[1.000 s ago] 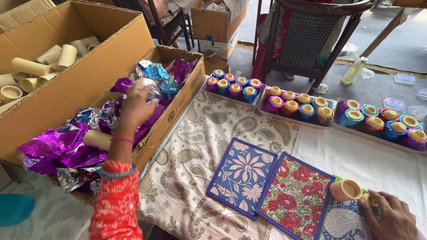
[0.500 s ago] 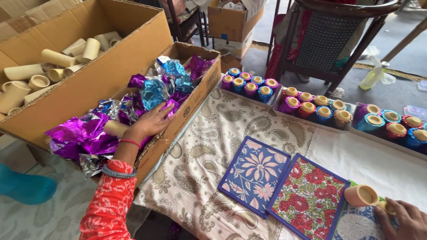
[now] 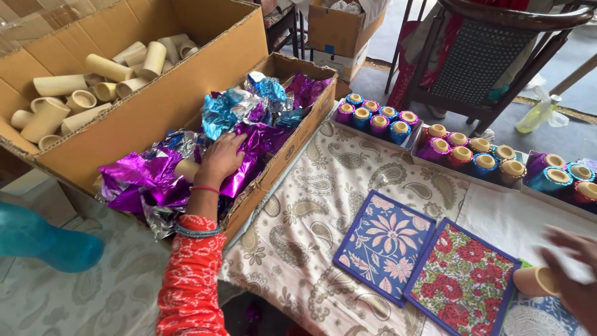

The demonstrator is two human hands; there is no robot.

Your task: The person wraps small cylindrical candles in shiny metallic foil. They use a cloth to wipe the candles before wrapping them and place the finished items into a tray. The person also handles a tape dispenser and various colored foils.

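L hand (image 3: 221,162) lies palm-down, fingers spread, on purple foil sheets (image 3: 149,180) in the shallow cardboard box (image 3: 292,140) at the table's left edge; nothing gripped. R hand (image 3: 572,274), blurred at the lower right corner, touches a plain tube (image 3: 536,281); can't tell its closure.
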